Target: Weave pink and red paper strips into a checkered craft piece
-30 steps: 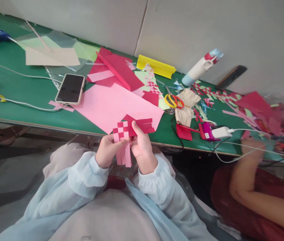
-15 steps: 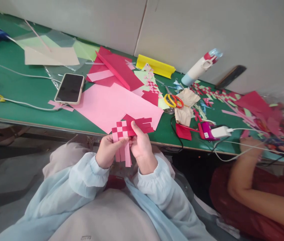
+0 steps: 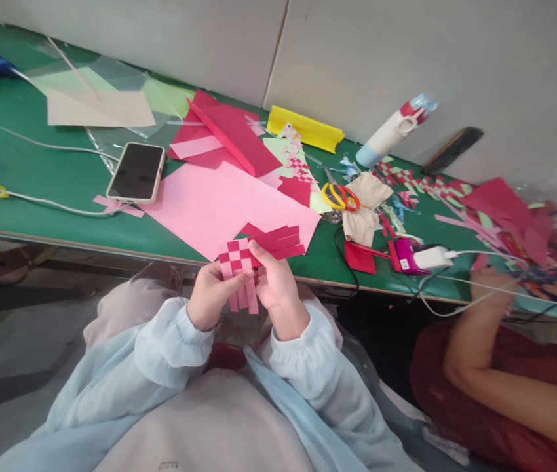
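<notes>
Between my hands is a piece of woven paper (image 3: 235, 254) in a red and pink check, held over the table's front edge. Loose red strips fan out to its right and pink strips hang down below. My left hand (image 3: 211, 295) is closed on the lower left side, its thumb lying across the pink strips. My right hand (image 3: 277, 285) grips the right side, with the thumb on top near the check and the red strips. The fingers behind the weave are mostly hidden. Just beyond lies a large sheet of pink paper (image 3: 219, 203).
A phone (image 3: 137, 172) lies left of the pink sheet. Scissors (image 3: 340, 196), a bottle (image 3: 391, 134) and a yellow folded strip (image 3: 305, 128) stand or lie farther back. A white charger (image 3: 430, 258) with cables is at right, near a co-worker's arm (image 3: 475, 347).
My right thumb has slid left onto the edge of the check. The red strips now tilt up slightly and the pink strips' ends sit a little higher.
</notes>
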The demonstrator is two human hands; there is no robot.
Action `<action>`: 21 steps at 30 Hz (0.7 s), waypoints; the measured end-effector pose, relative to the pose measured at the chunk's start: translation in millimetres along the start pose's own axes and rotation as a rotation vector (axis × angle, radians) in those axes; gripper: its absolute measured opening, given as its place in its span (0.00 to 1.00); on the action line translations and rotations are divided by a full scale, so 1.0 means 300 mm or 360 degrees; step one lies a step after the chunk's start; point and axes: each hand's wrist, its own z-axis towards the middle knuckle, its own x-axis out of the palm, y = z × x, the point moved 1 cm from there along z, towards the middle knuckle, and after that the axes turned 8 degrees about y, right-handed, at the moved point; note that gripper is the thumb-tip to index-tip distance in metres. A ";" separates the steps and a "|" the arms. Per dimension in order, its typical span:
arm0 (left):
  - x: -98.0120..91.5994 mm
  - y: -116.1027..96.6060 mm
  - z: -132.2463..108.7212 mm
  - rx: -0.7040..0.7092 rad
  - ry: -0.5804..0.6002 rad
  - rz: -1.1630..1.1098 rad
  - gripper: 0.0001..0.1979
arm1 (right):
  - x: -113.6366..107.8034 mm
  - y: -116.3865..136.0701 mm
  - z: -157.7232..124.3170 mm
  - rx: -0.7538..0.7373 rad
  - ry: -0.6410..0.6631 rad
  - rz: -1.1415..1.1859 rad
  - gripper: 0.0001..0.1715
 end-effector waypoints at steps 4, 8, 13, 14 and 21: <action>0.012 -0.016 -0.003 -0.0091 0.0061 -0.0068 0.15 | 0.008 0.001 -0.007 -0.0010 -0.0020 0.0047 0.17; 0.031 -0.025 -0.005 -0.0131 0.0016 -0.0150 0.16 | 0.011 0.000 -0.008 -0.0065 -0.0027 0.0049 0.18; 0.038 -0.013 -0.002 -0.0106 -0.0114 -0.0221 0.15 | 0.007 -0.002 -0.004 -0.0078 -0.0011 0.0033 0.19; 0.038 -0.010 -0.002 -0.0102 -0.0116 -0.0224 0.14 | 0.007 -0.002 -0.003 -0.0085 -0.0012 0.0038 0.19; 0.041 0.002 -0.002 -0.0108 -0.0119 -0.0215 0.14 | 0.009 -0.002 0.000 -0.0141 -0.0015 -0.0046 0.15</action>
